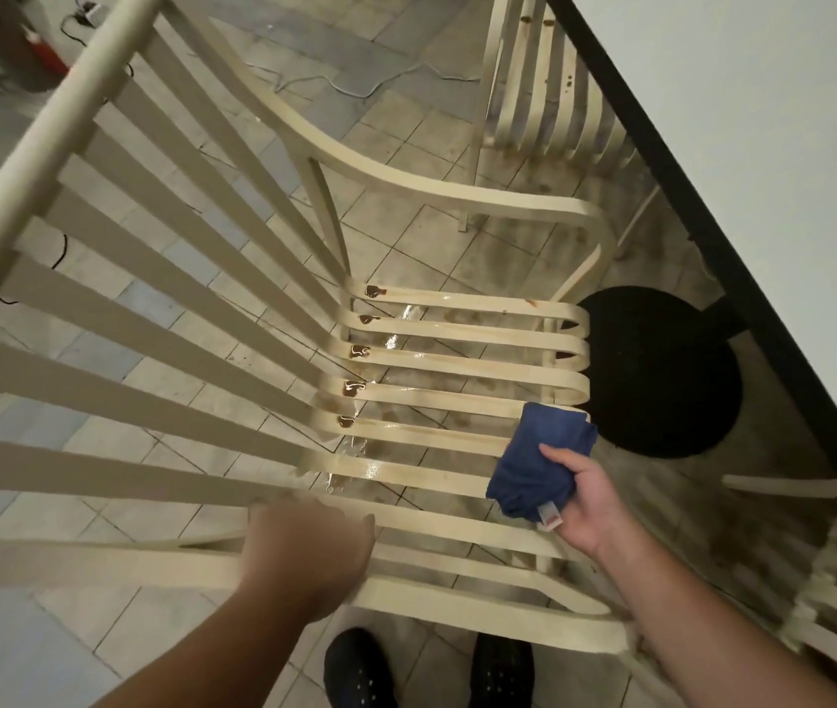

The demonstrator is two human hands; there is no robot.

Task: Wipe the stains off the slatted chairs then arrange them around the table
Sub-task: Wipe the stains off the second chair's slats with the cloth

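Note:
A cream slatted chair (447,339) fills the view, its back slats fanning left and its seat slats running right. Brown stains (355,388) sit where several seat slats bend up into the back, with wet shine beside them. My left hand (309,554) grips the near armrest of this chair. My right hand (585,503) holds a bunched blue cloth (539,462) against the front ends of the seat slats. A second slatted chair (549,104), also spotted brown, stands at the top by the glass table (713,237).
The glass table with a dark edge runs diagonally down the right; its round black base (661,375) shows beneath. Part of a third chair (835,595) lies under the table at lower right. Cables (355,84) cross the tiled floor at the top. My black shoes (360,666) are below.

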